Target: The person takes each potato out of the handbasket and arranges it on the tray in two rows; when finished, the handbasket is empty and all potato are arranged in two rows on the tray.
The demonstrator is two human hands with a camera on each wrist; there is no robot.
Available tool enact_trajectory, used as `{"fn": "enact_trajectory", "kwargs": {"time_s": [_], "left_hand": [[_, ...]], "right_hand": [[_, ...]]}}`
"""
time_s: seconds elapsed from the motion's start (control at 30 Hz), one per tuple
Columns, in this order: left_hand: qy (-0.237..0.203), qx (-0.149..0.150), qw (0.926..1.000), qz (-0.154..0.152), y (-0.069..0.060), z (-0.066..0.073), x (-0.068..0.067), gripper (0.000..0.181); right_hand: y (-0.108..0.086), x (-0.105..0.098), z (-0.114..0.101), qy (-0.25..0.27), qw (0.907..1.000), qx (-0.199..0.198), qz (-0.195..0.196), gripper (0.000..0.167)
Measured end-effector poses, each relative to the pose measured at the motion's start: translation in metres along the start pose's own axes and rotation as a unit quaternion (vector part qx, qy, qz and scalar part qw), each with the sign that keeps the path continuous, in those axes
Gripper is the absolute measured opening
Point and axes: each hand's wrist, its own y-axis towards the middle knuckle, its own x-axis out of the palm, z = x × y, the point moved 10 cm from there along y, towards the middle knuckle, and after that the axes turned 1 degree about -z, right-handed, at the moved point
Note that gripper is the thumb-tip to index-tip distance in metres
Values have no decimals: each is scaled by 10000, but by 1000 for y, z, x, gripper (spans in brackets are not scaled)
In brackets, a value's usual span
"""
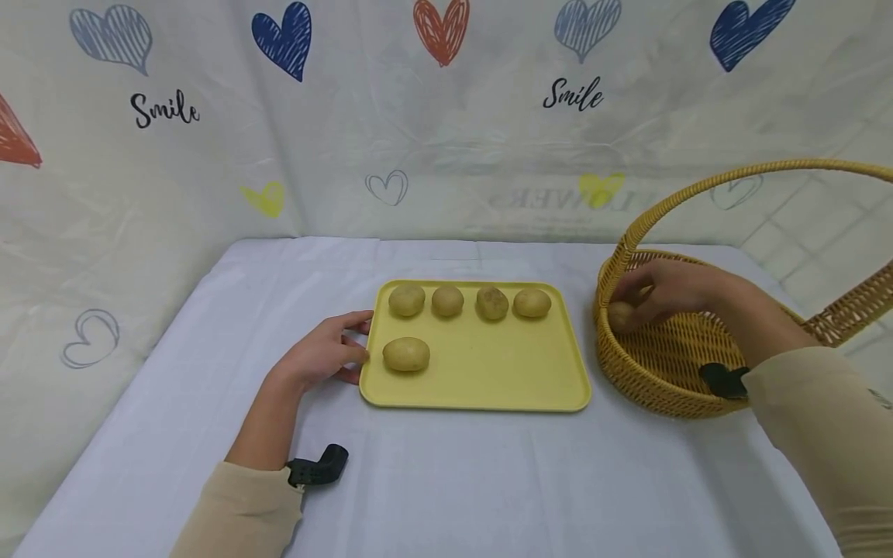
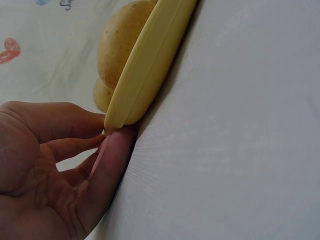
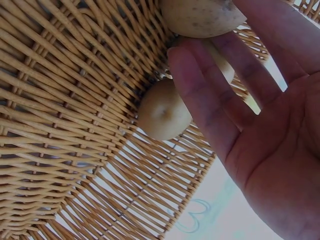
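- I see the person's left hand at the left end of the yellow tray, its thumb and fingers pinching the rim; my left wrist view shows one finger low against the white cloth.
- The tray lies flat on the cloth-covered counter and carries five potatoes: four in a row along its far side, and one alone in front of the row's left end.
- To the tray's right I have the wicker basket, its tall handle arching above it.
- The right hand is down inside the basket, near its left wall. In my right wrist view its fingers are beside a potato; I cannot tell whether they grip it.
- Two more potatoes sit by those fingers, one against the basket wall and another partly hidden behind them.
- Behind everything I see a white backdrop printed with hearts and "Smile".
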Motion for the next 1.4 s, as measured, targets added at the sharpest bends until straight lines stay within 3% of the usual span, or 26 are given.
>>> {"fn": "enact_trajectory", "kwargs": {"time_s": [0.4, 0.63, 1.03, 1.4], "left_hand": [[-22, -63, 10000, 9, 0, -1, 0, 79], [24, -75, 10000, 26, -1, -2, 0, 78], [37, -58, 10000, 31, -2, 2, 0, 79], [65, -49, 10000, 21, -2, 2, 0, 78]], "right_hand": [[4, 2, 4, -37, 9997, -203, -133, 51], [5, 8, 9, 236, 9989, -145, -382, 58], [-8, -5, 5, -143, 9990, -346, 259, 53], [-28, -14, 1, -62, 9988, -324, 355, 50]]}}
